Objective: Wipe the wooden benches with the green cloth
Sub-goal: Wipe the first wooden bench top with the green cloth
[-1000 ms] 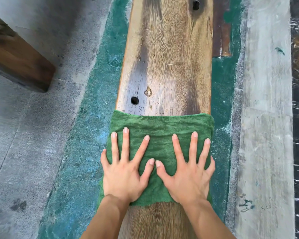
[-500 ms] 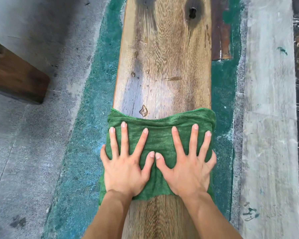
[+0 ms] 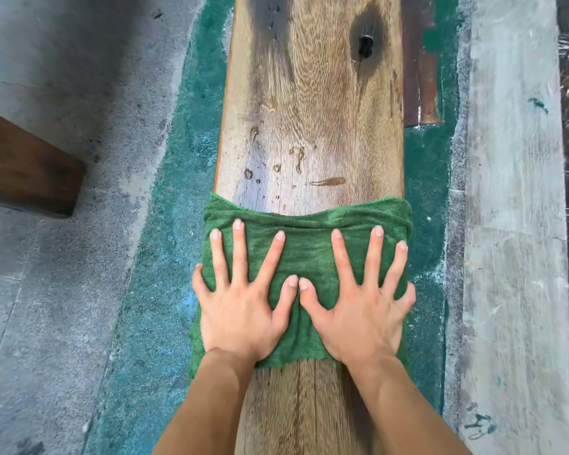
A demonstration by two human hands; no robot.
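Nearest the camera, two bare forearms reach forward over a wooden bench (image 3: 309, 93) whose long axis runs straight away from the viewer. The plank is weathered, brown-grey, with pronounced lengthwise grain and rounded side edges. The left hand (image 3: 240, 310) and right hand (image 3: 362, 313) lie palm-down, side by side, fingers fully spread and flat, thumbs meeting at the centre line; neither hand closes around anything, both simply press on the cloth (image 3: 306, 254). The cloth is green terry, spread across the full width of the bench, its long axis crosswise to the plank, both ends draping over the side edges and its far edge bunched into a low fold. Beyond the cloth the wood carries scattered water drops (image 3: 276, 165) and a wet sheen. Farther on, a dark knot with a hole (image 3: 364, 46) sits toward the right side. Below the bench, the floor (image 3: 165, 224) is rough, green-painted and worn, bordered left by grey concrete (image 3: 63, 77) and right by a pale concrete ledge (image 3: 513, 192). A second dark wooden block (image 3: 23, 165) shows at the left edge.
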